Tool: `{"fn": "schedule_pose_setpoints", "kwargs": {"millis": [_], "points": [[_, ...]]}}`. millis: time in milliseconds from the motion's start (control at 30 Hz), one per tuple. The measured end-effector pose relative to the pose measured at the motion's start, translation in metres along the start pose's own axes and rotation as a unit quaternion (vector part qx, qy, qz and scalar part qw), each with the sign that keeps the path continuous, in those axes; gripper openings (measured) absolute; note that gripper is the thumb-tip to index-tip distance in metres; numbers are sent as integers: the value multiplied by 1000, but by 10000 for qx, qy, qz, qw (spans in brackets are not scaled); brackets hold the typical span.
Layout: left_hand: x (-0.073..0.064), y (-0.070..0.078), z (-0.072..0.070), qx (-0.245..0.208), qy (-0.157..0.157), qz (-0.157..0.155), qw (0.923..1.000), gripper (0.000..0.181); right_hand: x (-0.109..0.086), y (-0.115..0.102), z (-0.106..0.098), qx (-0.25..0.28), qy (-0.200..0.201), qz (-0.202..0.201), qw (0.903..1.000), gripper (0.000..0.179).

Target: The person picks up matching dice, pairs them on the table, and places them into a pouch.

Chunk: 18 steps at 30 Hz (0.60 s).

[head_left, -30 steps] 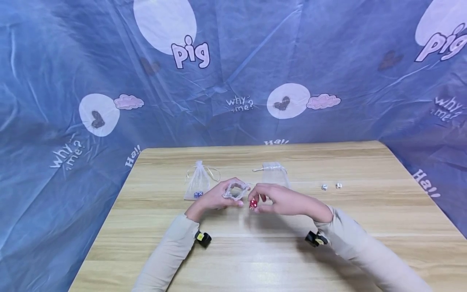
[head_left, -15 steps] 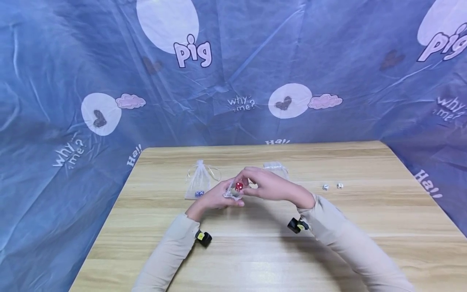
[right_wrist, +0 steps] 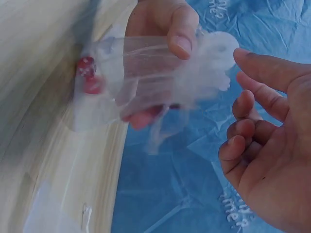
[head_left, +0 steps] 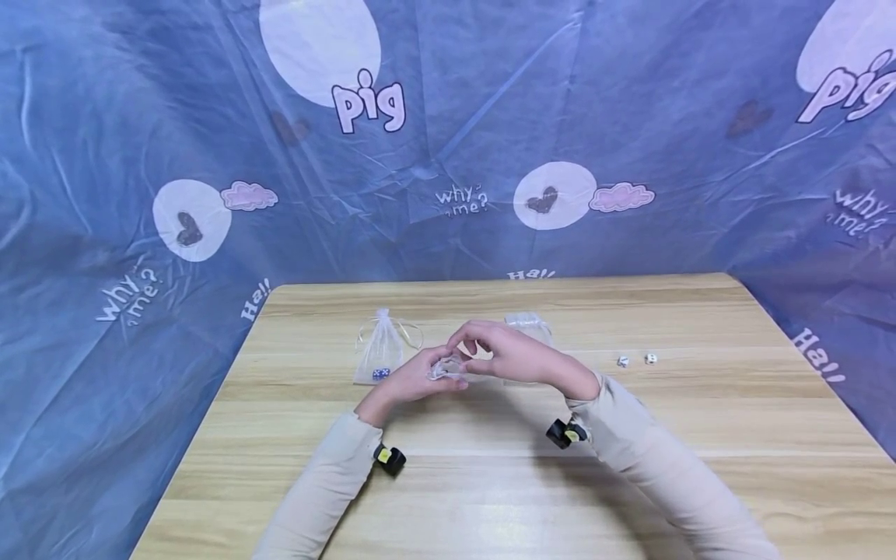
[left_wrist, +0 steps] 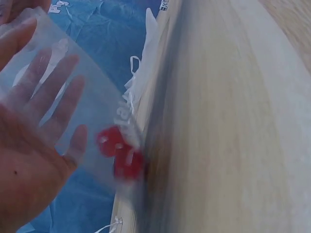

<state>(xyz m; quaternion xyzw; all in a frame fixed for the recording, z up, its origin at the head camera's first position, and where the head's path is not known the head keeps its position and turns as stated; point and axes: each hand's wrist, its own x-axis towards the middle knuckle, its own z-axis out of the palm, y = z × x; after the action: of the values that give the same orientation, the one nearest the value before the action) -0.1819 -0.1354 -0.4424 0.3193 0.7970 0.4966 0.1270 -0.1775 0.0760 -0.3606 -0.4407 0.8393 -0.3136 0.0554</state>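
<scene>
We see the left hand (head_left: pixel 413 379) clamped on a sheer bag (right_wrist: pixel 150 63), thumb on one face & fingers behind, just below the ruffled mouth. Prob. held so b/c the fabric is limp; a grip there looks enough to keep the rim spread. Two red dice (right_wrist: pixel 86 67) sit low in the bag, at the end away from the mouth, prob. b/c their weight takes them there; we can't tell if the bag's bottom touches the tabletop (head_left: pixel 483 498). The right hand (head_left: pixel 518 355) is beside the mouth w/ thumb & index apart, the other fingers loosely bent, nothing btwn them. Its index tip is v. near the rim; contact we can't tell.

Left of the hands, a tied bag (head_left: pixel 379 342) lies flat w/ blue dice (head_left: pixel 381 374) at its base, neck gathered, prob. to keep them in. A spare bag (head_left: pixel 528 323) is partly hidden behind the right hand. Farther right, two white dice (head_left: pixel 651 358) lie loose, near each other, poss. parked there for elbow room.
</scene>
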Motion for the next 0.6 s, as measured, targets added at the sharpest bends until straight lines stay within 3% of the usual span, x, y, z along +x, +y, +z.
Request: {"fn": "schedule_pose_setpoints", "kwargs": {"millis": [267, 600], "points": [[0, 1, -1, 61, 17, -15, 10000, 22, -13, 16, -1, 24, 181, 380, 9991, 30], [1, 0, -2, 84, 73, -101, 9999, 22, -31, 43, 11, 382, 206, 453, 9980, 35]]}}
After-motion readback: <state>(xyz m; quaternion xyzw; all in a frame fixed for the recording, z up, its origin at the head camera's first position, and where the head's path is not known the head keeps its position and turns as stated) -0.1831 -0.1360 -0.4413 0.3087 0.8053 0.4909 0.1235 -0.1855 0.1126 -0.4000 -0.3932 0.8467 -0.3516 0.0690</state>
